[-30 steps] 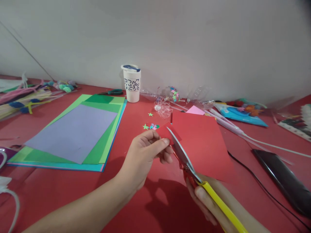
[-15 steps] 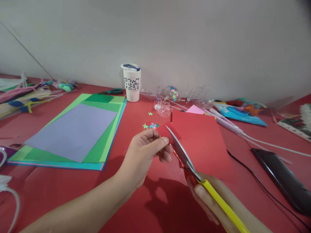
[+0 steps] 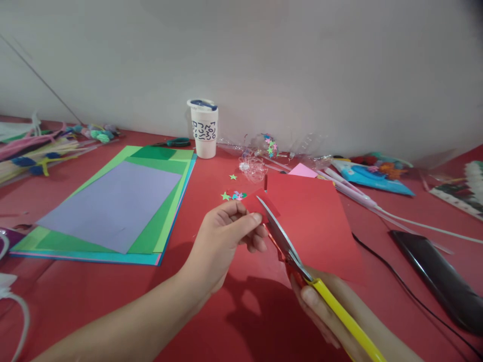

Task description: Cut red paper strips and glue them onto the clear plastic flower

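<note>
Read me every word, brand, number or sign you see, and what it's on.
White cup: dark blue letter-like marks, too stylised and blurred to quote reliably.
Blue packet: no print readable.
Scissors: none visible.
No other readable text.

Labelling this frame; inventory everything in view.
scissors: 1, yellow-handled, centre right
small paper: 1, red, centre
large sheet: 1, red, right
stacked sheets: several, purple topmost, left
cup: 1, white, rear centre
star cutouts: several, mixed, centre
tool: 1, green, rear left
craft stems: many, mixed, left
packaging: several, clear, rear
sheet corner: 1, pink, rear right
corded tool: 1, pink, right
packet: 1, blue, rear right
oblong object: 1, black, right
cables: several, black/white, sides
table: 1, red, beneath
wall: 1, grey, behind
left hand: 1, holding small paper
right hand: 1, holding scissors
</note>
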Demonstrator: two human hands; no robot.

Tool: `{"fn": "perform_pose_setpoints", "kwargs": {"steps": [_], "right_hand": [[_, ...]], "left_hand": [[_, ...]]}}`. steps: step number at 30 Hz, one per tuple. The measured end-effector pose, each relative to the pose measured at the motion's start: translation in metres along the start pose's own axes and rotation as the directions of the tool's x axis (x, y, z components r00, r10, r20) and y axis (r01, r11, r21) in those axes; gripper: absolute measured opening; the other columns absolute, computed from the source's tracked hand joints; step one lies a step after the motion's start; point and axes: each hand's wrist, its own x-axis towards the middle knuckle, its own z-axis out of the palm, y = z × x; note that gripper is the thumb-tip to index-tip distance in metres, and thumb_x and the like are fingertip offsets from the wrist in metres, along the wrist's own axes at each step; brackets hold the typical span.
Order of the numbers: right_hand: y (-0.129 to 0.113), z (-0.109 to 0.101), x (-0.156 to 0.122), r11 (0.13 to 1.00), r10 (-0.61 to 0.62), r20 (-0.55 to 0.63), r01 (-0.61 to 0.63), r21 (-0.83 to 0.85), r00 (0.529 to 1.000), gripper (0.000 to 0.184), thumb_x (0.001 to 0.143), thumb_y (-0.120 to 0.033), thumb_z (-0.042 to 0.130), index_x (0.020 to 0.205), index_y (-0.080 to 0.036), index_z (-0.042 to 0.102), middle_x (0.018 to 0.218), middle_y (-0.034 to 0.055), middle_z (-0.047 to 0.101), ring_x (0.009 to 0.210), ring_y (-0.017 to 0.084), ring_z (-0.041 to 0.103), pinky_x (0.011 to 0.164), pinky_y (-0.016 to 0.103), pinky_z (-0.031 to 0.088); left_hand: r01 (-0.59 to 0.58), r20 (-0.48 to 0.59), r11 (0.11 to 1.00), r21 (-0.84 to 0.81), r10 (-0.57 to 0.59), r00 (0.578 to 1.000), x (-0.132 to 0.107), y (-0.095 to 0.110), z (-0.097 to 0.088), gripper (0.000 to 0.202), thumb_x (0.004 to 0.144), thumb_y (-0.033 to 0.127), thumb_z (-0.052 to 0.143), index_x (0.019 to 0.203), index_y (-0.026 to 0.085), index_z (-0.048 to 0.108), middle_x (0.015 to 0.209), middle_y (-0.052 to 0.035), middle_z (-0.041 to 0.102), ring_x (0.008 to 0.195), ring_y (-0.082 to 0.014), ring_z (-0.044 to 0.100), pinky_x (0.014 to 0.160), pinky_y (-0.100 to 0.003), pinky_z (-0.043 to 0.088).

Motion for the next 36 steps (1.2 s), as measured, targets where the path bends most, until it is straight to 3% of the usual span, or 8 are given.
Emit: {"fn": "perform_pose_setpoints", "kwargs": {"steps": [3, 6, 9, 17, 22, 29, 36], "right_hand": [[0.000, 0.003, -0.001, 1.000, -0.001, -0.014, 0.001, 0.001, 1.000, 0.044, 0.084, -0.066, 0.041, 0.084, -0.025, 0.059, 0.065, 0.0026, 0.054, 0.067, 0.022, 0.054, 0.069, 0.033, 0.049], [0.002, 0.005, -0.003, 0.999, 0.012, -0.061, -0.014, -0.029, 0.998, 0.043, 0.086, -0.065, 0.040, 0.082, -0.024, 0.054, 0.065, 0.0016, 0.050, 0.063, 0.019, 0.049, 0.065, 0.031, 0.046], [0.009, 0.005, -0.005, 0.998, 0.024, -0.090, -0.029, -0.058, 0.996, 0.044, 0.085, -0.066, 0.041, 0.079, -0.023, 0.050, 0.065, 0.0009, 0.047, 0.063, 0.017, 0.047, 0.060, 0.029, 0.043], [0.031, -0.002, -0.008, 0.992, 0.097, 0.090, -0.104, 0.071, 0.991, 0.048, 0.086, -0.067, 0.037, 0.068, -0.023, 0.033, 0.057, -0.0050, 0.032, 0.050, 0.010, 0.028, 0.046, 0.025, 0.023], [0.031, -0.005, -0.008, 0.994, 0.064, 0.102, -0.072, 0.081, 0.993, 0.046, 0.088, -0.065, 0.036, 0.073, -0.021, 0.039, 0.061, -0.0040, 0.036, 0.052, 0.010, 0.030, 0.047, 0.025, 0.025], [0.035, -0.008, -0.010, 0.992, 0.070, 0.129, -0.083, 0.097, 0.989, 0.044, 0.089, -0.062, 0.039, 0.072, -0.021, 0.040, 0.062, -0.0037, 0.038, 0.053, 0.010, 0.033, 0.049, 0.025, 0.029], [0.036, -0.005, -0.013, 0.988, 0.014, 0.126, -0.033, 0.150, 0.992, 0.046, 0.089, -0.064, 0.037, 0.080, -0.020, 0.047, 0.066, -0.0023, 0.043, 0.051, 0.009, 0.036, 0.045, 0.022, 0.032]], "left_hand": [[-0.016, 0.003, 0.997, 0.077, 0.016, 1.000, 0.001, 0.003, -0.002, 0.017, 0.077, 0.017, 0.062, 0.062, 0.016, 0.054, 0.055, 0.0022, 0.064, 0.045, -0.0072, 0.057, 0.047, -0.018, 0.040], [-0.106, -0.035, 0.982, 0.154, 0.112, 0.993, 0.004, 0.006, -0.003, 0.013, 0.076, 0.018, 0.063, 0.065, 0.016, 0.057, 0.054, 0.0039, 0.061, 0.048, -0.0067, 0.055, 0.051, -0.018, 0.041], [-0.139, -0.046, 0.979, 0.147, 0.147, 0.988, 0.005, 0.006, -0.004, 0.011, 0.075, 0.016, 0.064, 0.066, 0.017, 0.058, 0.054, 0.0051, 0.061, 0.048, -0.0060, 0.055, 0.052, -0.017, 0.042], [-0.055, 0.033, 0.994, 0.091, 0.052, 0.998, 0.004, 0.001, -0.004, 0.011, 0.076, 0.016, 0.063, 0.066, 0.016, 0.060, 0.058, 0.0025, 0.064, 0.047, -0.0068, 0.057, 0.048, -0.017, 0.043], [-0.033, 0.020, 0.998, 0.054, 0.032, 0.999, 0.003, 0.003, -0.002, 0.014, 0.075, 0.016, 0.066, 0.067, 0.017, 0.055, 0.056, 0.0027, 0.065, 0.046, -0.0090, 0.060, 0.047, -0.018, 0.045], [0.040, 0.071, 0.986, 0.161, -0.053, 0.996, 0.004, 0.009, -0.004, 0.014, 0.075, 0.016, 0.065, 0.063, 0.014, 0.057, 0.052, 0.0014, 0.063, 0.040, -0.0076, 0.056, 0.044, -0.018, 0.043], [-0.053, -0.011, 0.981, 0.186, 0.056, 0.998, -0.002, 0.001, 0.000, 0.012, 0.075, 0.018, 0.064, 0.065, 0.017, 0.057, 0.053, 0.0036, 0.060, 0.042, -0.0057, 0.051, 0.043, -0.017, 0.040]]}}
